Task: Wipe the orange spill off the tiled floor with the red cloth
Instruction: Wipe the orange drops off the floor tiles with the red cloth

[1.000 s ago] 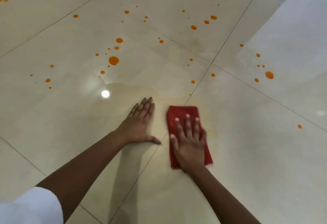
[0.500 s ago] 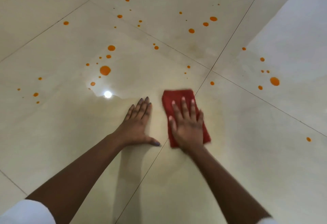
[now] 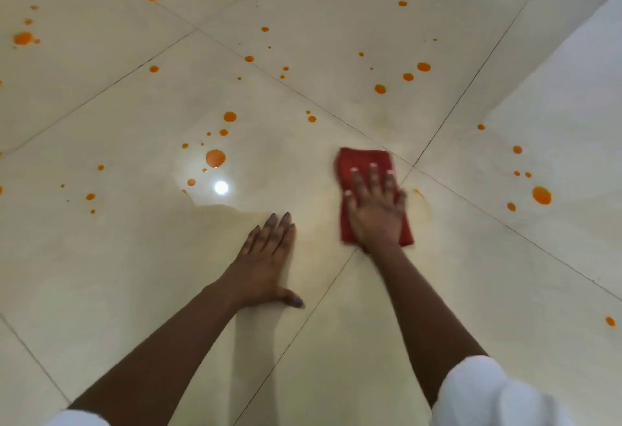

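The glossy cream tiled floor (image 3: 471, 291) fills the view, cut by thin dark grout lines that cross just right of the cloth. Two bare forearms reach forward onto it, each ending in a white sleeve (image 3: 488, 395) at the bottom edge.

One red cloth (image 3: 365, 158), folded into a rectangle, lies flat on the floor just left of the grout crossing. The right hand (image 3: 375, 213) presses down on it, palm flat and fingers straight and spread, covering its near half. The left hand (image 3: 266, 264) rests flat on bare tile near the cloth but apart from it, fingers straight and together, thumb stretched out to the right.

The orange spill (image 3: 215, 158) is scattered as well over thirty round drops, left, ahead and right of the hands. One thin orange smear (image 3: 419, 194) curves just right of the cloth. One bright light reflection (image 3: 221, 187) shines near the largest drop.
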`<state>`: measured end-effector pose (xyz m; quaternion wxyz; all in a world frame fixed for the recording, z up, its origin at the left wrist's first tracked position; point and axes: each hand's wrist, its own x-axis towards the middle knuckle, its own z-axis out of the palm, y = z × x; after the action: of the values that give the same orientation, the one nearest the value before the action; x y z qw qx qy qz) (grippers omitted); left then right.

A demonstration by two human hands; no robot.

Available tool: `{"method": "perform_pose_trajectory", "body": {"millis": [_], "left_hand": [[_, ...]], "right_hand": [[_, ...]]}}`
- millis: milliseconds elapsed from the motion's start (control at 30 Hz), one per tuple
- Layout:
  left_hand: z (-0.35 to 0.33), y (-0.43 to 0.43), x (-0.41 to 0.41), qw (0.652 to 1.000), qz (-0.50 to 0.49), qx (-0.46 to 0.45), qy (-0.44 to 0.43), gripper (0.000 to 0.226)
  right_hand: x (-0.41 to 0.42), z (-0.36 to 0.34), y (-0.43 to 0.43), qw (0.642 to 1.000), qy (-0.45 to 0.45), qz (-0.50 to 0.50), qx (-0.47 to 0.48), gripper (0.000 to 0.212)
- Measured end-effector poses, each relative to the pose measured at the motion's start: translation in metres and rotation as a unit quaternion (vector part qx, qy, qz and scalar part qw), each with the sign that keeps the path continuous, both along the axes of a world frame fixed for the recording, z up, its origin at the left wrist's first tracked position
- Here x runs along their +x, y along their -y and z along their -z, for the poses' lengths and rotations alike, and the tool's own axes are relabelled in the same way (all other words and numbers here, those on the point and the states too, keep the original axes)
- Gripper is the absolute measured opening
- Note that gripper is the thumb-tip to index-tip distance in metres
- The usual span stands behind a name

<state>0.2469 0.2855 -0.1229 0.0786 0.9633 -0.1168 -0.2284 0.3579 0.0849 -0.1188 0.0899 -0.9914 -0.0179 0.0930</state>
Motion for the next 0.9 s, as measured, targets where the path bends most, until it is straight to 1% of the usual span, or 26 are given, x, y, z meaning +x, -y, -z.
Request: {"method": "perform_pose_trajectory", "body": {"millis": [67,100,133,167,233,300,333,367,433,500,533,567,633,700,733,767,833,900], "left_hand": [[0.001,-0.009,0.001,0.999,-0.035,0.0,-0.002,0.137],[0.001,-0.016,0.003,0.999,-0.044,0.003,-0.006,0.138],[0.002,-0.02,0.003,0.999,-0.047,0.005,-0.013,0.138],[0.003,-0.023,0.003,0.999,-0.049,0.001,-0.018,0.138],[0.004,-0.022,0.003,0.998,-0.052,-0.017,-0.013,0.137],[0.004,-0.021,0.003,0.998,-0.051,-0.024,-0.01,0.137],[0.003,-0.022,0.002,0.998,-0.051,-0.025,-0.007,0.136],[0.003,-0.025,0.001,0.998,-0.056,-0.026,-0.002,0.135],[0.001,-0.037,-0.004,0.997,-0.08,-0.018,0.007,0.134],[-0.002,-0.061,-0.016,0.993,-0.118,0.007,0.014,0.135],[-0.004,-0.076,-0.025,0.99,-0.138,0.015,0.014,0.136],[-0.004,-0.085,-0.032,0.988,-0.15,0.02,0.011,0.136],[-0.005,-0.101,-0.044,0.986,-0.164,0.025,0.008,0.135],[-0.005,-0.108,-0.05,0.985,-0.168,0.027,0.009,0.133],[-0.005,-0.11,-0.051,0.984,-0.175,0.025,0.011,0.133],[-0.005,-0.114,-0.052,0.982,-0.188,0.022,0.014,0.132],[-0.007,-0.128,-0.056,0.975,-0.222,0.015,0.021,0.132],[-0.007,-0.146,-0.064,0.97,-0.243,0.013,0.023,0.133]], "right_hand": [[0.007,0.002,0.028,0.995,-0.003,0.1,0.024,0.054],[-0.004,0.004,0.031,0.989,0.002,0.145,0.033,0.054],[-0.023,0.007,0.026,0.985,0.01,0.167,0.03,0.055],[-0.044,0.01,0.011,0.987,0.027,0.159,0.025,0.055],[-0.07,0.014,-0.025,0.996,0.032,0.08,0.02,0.054],[-0.051,0.012,-0.051,0.999,0.021,-0.033,0.015,0.054],[-0.029,0.008,-0.054,0.998,0.012,-0.063,0.002,0.053],[-0.008,0.005,-0.051,0.998,0.006,-0.06,-0.009,0.053],[0.014,0.002,-0.035,1.0,-0.004,0.009,-0.009,0.054],[-0.006,0.005,-0.035,0.998,-0.004,0.062,0.013,0.055],[-0.03,0.006,-0.049,0.998,0.005,0.06,0.009,0.055],[-0.058,0.006,-0.065,0.999,0.021,0.035,0.007,0.054],[-0.099,0.009,-0.111,0.997,0.025,-0.07,0.019,0.055],[-0.097,0.01,-0.154,0.98,0.016,-0.195,0.02,0.054],[-0.078,0.008,-0.167,0.974,0.01,-0.228,0.013,0.054],[-0.057,0.007,-0.172,0.973,0.003,-0.23,0.001,0.054],[-0.031,0.006,-0.165,0.986,-0.011,-0.166,-0.011,0.053],[-0.049,0.007,-0.151,0.996,-0.007,-0.086,0.007,0.054]]}}
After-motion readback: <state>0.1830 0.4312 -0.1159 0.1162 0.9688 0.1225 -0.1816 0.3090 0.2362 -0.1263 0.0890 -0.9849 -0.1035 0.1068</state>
